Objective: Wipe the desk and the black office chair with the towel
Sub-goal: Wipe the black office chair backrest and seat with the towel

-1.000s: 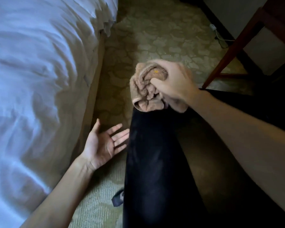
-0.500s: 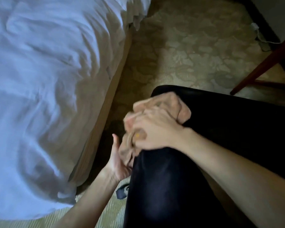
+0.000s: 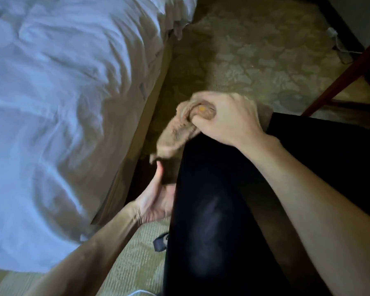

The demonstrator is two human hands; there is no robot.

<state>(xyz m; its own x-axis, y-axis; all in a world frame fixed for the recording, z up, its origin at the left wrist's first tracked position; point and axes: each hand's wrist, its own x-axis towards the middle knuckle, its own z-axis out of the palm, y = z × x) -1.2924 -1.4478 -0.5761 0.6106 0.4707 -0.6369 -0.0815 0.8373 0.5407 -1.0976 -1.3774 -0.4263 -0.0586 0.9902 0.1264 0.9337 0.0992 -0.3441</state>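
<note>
1. The right hand [image 3: 226, 118] is clutching the bunched tan cloth towel [image 3: 175, 133] atop the black office chair [image 3: 212, 210] beneath the grip.
2. Soft and light, it is drooping; a mid-bunch hold is seeming safest.

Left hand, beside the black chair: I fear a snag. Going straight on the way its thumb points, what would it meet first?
Probably the towel, whose loose end hangs just beyond the thumb of the left hand. Depth is unclear, so it might pass beside it.
</note>
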